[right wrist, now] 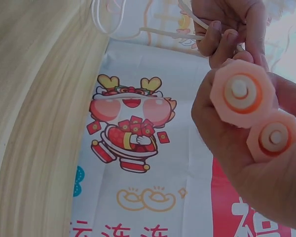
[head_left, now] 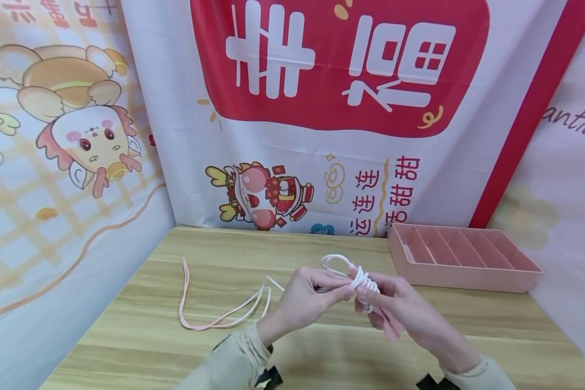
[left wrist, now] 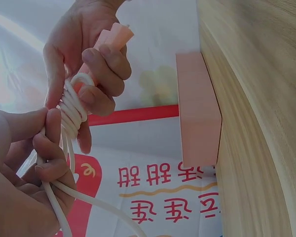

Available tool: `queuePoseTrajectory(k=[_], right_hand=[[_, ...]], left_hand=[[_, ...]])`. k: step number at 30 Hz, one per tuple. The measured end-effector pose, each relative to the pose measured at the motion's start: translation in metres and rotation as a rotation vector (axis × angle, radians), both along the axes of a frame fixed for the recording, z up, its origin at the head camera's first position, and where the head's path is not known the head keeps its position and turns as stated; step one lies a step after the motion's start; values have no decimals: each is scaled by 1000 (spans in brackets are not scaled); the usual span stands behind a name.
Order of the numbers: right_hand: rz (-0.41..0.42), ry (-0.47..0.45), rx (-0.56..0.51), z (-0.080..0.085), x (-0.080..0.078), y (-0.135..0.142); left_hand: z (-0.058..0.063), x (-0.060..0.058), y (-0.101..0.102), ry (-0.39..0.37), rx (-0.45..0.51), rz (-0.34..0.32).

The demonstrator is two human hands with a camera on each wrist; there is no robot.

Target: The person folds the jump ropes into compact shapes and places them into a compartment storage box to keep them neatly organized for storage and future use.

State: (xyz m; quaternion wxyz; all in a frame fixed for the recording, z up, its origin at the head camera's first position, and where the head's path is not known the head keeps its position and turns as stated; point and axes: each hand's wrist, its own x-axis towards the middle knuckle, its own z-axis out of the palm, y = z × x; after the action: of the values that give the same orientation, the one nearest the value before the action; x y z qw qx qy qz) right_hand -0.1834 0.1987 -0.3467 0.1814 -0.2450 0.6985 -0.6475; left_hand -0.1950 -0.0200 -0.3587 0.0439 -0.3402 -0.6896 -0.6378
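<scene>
Two pink jump rope handles (right wrist: 269, 116), eight-sided at their ends, lie side by side in my right hand (head_left: 411, 309), its fingers curled round them. White cord is wound in several turns (left wrist: 73, 109) about the handles. My left hand (head_left: 299, 303) pinches the cord (left wrist: 52, 195) between thumb and fingers, right beside the wound turns. Above the hands a small white loop (head_left: 335, 257) sticks up in the head view. From the left hand the cord trails away onto the table, where its far bend is pink (head_left: 195, 327). My palms partly hide the handles.
A pink divided box (head_left: 468, 276) with several compartments stands at the table's back right. The wooden table (head_left: 141, 336) ends at a printed cloth (head_left: 175, 179) behind. More printed cloth (head_left: 78, 249) hangs along the left side.
</scene>
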Motion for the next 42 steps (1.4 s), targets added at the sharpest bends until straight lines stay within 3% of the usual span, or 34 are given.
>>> queuePoseTrajectory(k=[6, 13, 22, 28, 35, 42], right_hand=[[40, 37, -31, 0, 0, -1], [82, -15, -119, 0, 1, 0], [54, 25, -103, 0, 1, -1], [52, 16, -80, 1, 1, 0], [-10, 59, 25, 1, 0, 0], [-93, 57, 78, 4, 4, -3]], left_hand=[[4, 3, -1, 15, 5, -2], [24, 21, 0, 91, 0, 18], [32, 29, -1, 174, -16, 81], [27, 26, 0, 213, -17, 73], [1, 5, 2, 246, -5, -11], [-2, 5, 3, 232, -18, -20]])
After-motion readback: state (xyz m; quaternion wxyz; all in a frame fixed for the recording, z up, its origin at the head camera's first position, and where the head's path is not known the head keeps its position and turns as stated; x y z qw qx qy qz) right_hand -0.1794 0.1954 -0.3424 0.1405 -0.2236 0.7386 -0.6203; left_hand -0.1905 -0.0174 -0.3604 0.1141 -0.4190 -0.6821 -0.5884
